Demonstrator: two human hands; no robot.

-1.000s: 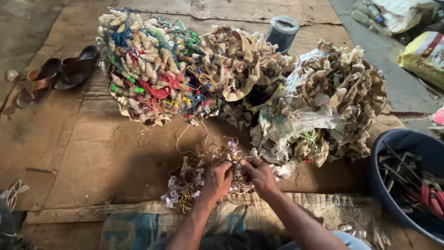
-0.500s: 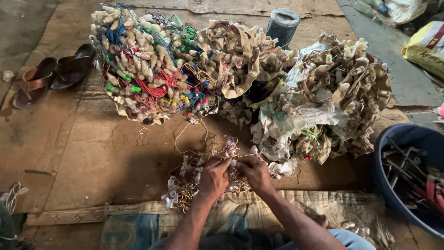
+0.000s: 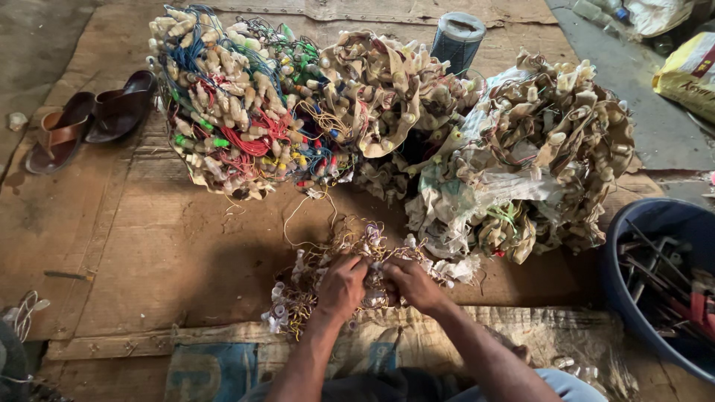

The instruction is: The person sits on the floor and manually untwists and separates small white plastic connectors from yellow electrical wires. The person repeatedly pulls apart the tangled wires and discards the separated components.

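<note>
Left hand (image 3: 341, 286), right hand (image 3: 407, 283): same spot as a second ago, both closed on small wire bundle (image 3: 328, 279) on cardboard (image 3: 149, 246); fingertips buried, exact hold unclear. Blue tub (image 3: 655, 223) cut off right. Large wire heaps (image 3: 246, 104) unmoved beyond. Sandals (image 3: 89, 119) far left.

Two hands — left hand (image 3: 341, 286) and right hand (image 3: 409, 283) — in one small wire tangle (image 3: 328, 279). Three big bundles of wired sockets (image 3: 238, 104) (image 3: 387, 89) (image 3: 536, 164). Two sandals (image 3: 59, 138) (image 3: 121, 104) — one spool (image 3: 457, 41), one blue tub (image 3: 655, 290), one yellow sack (image 3: 689, 74).
</note>
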